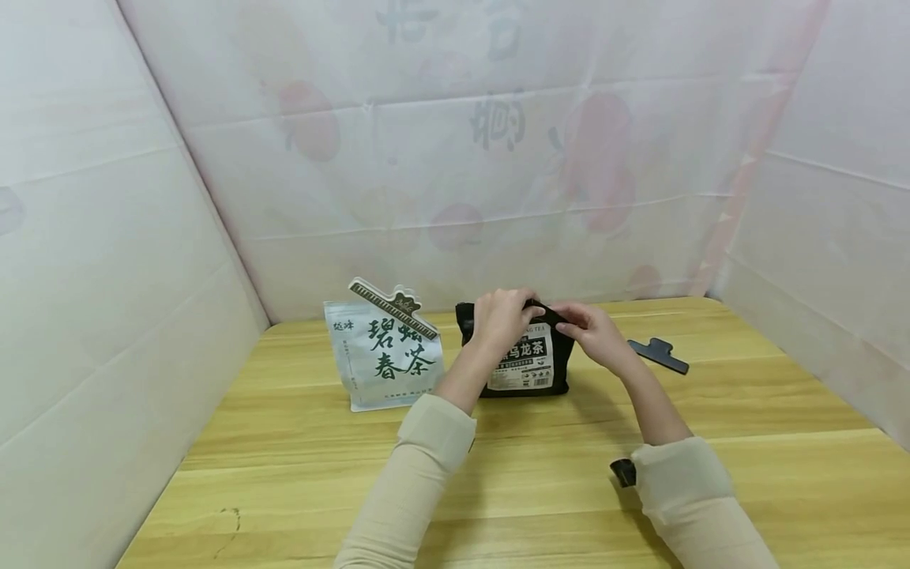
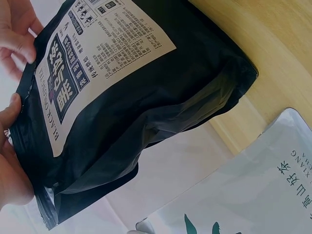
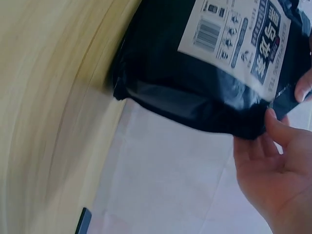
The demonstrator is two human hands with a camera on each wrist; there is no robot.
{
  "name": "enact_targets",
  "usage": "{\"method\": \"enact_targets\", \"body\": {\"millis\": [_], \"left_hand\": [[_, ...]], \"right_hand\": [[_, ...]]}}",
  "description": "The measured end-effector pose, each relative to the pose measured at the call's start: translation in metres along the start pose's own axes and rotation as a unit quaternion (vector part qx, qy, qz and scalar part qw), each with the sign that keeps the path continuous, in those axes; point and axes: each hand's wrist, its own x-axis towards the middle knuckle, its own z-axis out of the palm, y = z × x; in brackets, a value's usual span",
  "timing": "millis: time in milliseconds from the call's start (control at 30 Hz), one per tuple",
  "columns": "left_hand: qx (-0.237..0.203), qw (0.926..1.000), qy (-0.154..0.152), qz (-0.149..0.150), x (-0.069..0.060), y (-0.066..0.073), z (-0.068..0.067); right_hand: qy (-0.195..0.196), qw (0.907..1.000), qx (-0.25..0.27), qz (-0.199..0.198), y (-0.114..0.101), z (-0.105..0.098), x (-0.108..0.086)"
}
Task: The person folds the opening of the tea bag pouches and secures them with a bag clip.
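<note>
A black tea bag [image 1: 562,371] with a pale printed label stands upright on the table. Along its top edge, my left hand [image 1: 501,316] pinches the left part, thumb in front. The right hand [image 1: 596,336] pinches the top right corner; in the right wrist view its thumb lies on the front of the tea bag [image 3: 185,105] and its other fingers go behind. Close up in the left wrist view, the left hand [image 2: 12,168] grips the flattened top strip, while the bag's side gusset [image 2: 195,107] bulges below.
Left of the black bag stands a pale tea pouch [image 1: 366,379] with green characters, a wide clip [image 1: 394,307] slanting across its top. A dark clip [image 1: 659,355] lies on the table to the right. Cloth walls [image 1: 455,182] enclose the wooden table [image 1: 298,474] at the back and sides.
</note>
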Motion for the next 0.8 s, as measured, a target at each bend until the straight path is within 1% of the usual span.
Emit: {"method": "enact_targets", "body": {"millis": [67, 167, 367, 400, 533, 600, 633, 667, 800], "left_hand": [[0.000, 1.0000, -0.005, -0.003, 0.0003, 0.0005, -0.0001], [0.002, 1.0000, -0.009, -0.004, 0.0011, 0.0007, 0.0002], [0.000, 0.9998, -0.019, -0.004, 0.0007, 0.0003, -0.0010], [0.002, 0.9999, -0.012, 0.001, -0.0002, 0.0004, -0.0018], [0.002, 1.0000, -0.007, 0.005, -0.0019, 0.0006, -0.0033], [0.003, 1.0000, -0.003, 0.008, -0.0017, 0.0003, -0.0023], [0.001, 0.9999, -0.009, 0.005, -0.0010, 0.0000, -0.0016], [0.001, 0.9999, -0.008, 0.007, -0.0006, -0.0005, -0.0008], [0.002, 1.0000, -0.007, 0.001, -0.0004, -0.0020, -0.0008]], "right_hand": [[-0.008, 0.9999, 0.003, 0.014, 0.0026, -0.0025, -0.0026], [0.000, 0.9996, -0.008, 0.026, 0.0050, -0.0037, -0.0043], [0.026, 0.9988, -0.034, 0.023, 0.0060, -0.0016, -0.0026], [0.029, 0.9987, -0.038, 0.020, 0.0059, -0.0011, -0.0023], [0.034, 0.9982, -0.048, 0.011, 0.0057, 0.0001, -0.0020], [0.030, 0.9985, -0.044, 0.013, 0.0059, -0.0004, -0.0025], [0.026, 0.9987, -0.039, 0.017, 0.0062, -0.0011, -0.0029], [0.020, 0.9989, -0.036, 0.022, 0.0067, -0.0020, -0.0035], [-0.003, 0.9981, -0.016, 0.059, 0.0066, -0.0070, -0.0066]]}}
